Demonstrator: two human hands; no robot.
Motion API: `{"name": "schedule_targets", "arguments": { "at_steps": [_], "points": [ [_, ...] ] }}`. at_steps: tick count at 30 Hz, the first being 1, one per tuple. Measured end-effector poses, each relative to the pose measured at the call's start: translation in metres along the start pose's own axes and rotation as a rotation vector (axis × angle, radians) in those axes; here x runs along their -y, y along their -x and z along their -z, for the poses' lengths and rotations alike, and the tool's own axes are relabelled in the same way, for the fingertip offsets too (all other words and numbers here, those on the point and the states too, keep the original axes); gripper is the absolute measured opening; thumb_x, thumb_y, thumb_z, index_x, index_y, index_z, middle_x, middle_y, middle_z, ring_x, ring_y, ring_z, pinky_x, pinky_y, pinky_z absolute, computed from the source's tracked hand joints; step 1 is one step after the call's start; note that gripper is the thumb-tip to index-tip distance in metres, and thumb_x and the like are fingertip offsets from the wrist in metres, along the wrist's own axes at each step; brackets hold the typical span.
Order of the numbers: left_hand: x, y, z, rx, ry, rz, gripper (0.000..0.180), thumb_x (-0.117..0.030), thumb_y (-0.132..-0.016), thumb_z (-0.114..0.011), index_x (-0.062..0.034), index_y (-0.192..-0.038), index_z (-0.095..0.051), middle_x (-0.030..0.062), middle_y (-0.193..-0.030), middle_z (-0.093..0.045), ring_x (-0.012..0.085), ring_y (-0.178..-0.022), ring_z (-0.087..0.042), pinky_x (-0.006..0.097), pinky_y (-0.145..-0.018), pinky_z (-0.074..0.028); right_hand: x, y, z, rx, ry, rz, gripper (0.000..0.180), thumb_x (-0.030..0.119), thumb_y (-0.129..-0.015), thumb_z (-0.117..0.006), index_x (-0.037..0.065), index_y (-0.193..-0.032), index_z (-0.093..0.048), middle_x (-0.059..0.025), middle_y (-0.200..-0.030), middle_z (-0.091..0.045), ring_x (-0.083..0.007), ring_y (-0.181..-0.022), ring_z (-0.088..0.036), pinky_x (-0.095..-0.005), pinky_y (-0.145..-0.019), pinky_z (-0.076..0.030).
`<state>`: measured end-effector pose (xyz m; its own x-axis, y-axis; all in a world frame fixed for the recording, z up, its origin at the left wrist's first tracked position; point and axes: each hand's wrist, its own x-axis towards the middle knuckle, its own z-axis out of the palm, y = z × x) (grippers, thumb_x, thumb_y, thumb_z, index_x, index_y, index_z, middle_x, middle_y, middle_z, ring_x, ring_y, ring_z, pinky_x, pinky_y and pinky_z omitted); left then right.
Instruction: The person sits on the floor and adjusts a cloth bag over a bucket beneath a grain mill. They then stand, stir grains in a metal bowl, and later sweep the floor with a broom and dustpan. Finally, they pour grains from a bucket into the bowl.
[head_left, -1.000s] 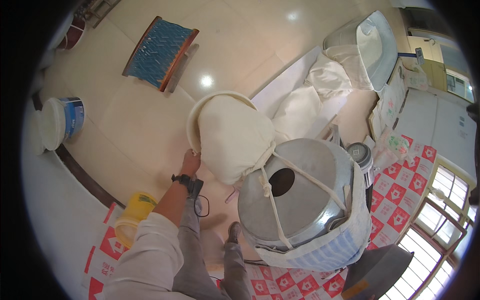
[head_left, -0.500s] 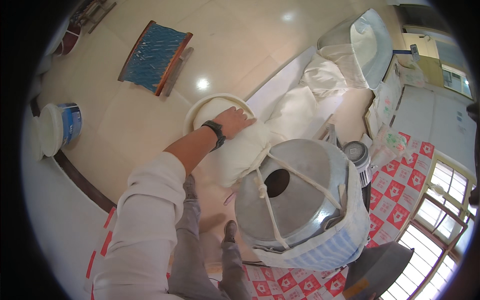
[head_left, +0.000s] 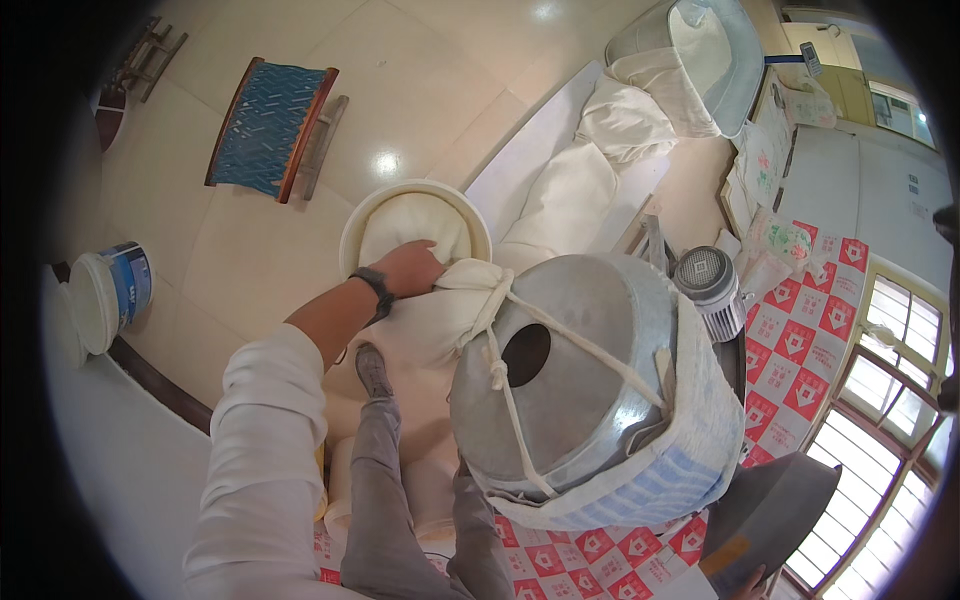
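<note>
A round metal hopper (head_left: 580, 330) with a dark hole in its top stands at the middle right, cords stretched across it. Tied to its left side, a white cloth sleeve (head_left: 462, 298) runs toward a cream bucket (head_left: 352, 225), where pale cloth bulges inside the rim. My left hand (head_left: 412, 268) is closed on the sleeve's fabric beside the bucket, a dark watch on the wrist. At the lower right edge, my right hand (head_left: 752, 584) shows only partly, its fingers on the rim of a dark grey scoop-like pan (head_left: 770, 525).
A second cloth sleeve (head_left: 565, 190) stretches to a large metal tub (head_left: 745, 75) holding white powder. An electric motor (head_left: 710, 285) sits behind the hopper. A blue woven stool (head_left: 270, 125) and a white-blue pail (head_left: 110, 290) stand left. Red-and-white sheeting (head_left: 600, 550) lies around the hopper.
My left hand has gone from resting spread on the bulging sleeve to gripping its fabric nearer the hopper. The sleeve there looks slacker, and more of the bucket shows. The view has shifted.
</note>
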<state>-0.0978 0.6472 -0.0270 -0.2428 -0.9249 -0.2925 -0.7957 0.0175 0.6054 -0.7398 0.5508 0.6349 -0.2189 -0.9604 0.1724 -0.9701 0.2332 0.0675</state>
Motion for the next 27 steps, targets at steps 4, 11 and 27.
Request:
{"name": "schedule_targets", "arguments": {
  "at_steps": [4,11,27],
  "points": [
    [-0.003,0.008,-0.003,-0.09,0.2,0.209,0.018,-0.025,-0.086,-0.067,-0.0096,-0.095,-0.072,0.0176,-0.089,-0.075,0.0395,-0.087,-0.073,0.049,-0.087,-0.056,-0.007,-0.005,-0.001,-0.001,-0.022,-0.051,0.066,0.055,-0.107,-0.057,-0.005,-0.08,-0.06,-0.0102,-0.071,-0.057,-0.0245,-0.061,-0.048,-0.0442,-0.054,-0.045],
    [-0.023,0.017,-0.024,-0.435,0.348,0.298,0.024,-0.026,-0.084,-0.071,-0.0059,-0.098,-0.068,0.0202,-0.086,-0.072,0.0431,-0.084,-0.069,0.052,-0.08,-0.053,-0.012,-0.002,0.0,0.0,-0.037,-0.024,0.068,0.056,-0.107,-0.055,-0.006,-0.08,-0.058,-0.0106,-0.072,-0.058,-0.0225,-0.062,-0.047,-0.0436,-0.053,-0.044],
    [-0.063,0.044,-0.017,-0.771,0.744,0.331,0.034,-0.011,-0.087,-0.062,0.0005,-0.119,-0.06,0.025,-0.11,-0.064,0.0454,-0.105,-0.061,0.054,-0.096,-0.048,-0.004,-0.003,0.0,0.019,-0.031,-0.027,0.067,0.051,-0.106,-0.06,-0.015,-0.116,-0.065,-0.0143,-0.09,-0.066,-0.0255,-0.074,-0.056,-0.043,-0.063,-0.051]
  ]
}}
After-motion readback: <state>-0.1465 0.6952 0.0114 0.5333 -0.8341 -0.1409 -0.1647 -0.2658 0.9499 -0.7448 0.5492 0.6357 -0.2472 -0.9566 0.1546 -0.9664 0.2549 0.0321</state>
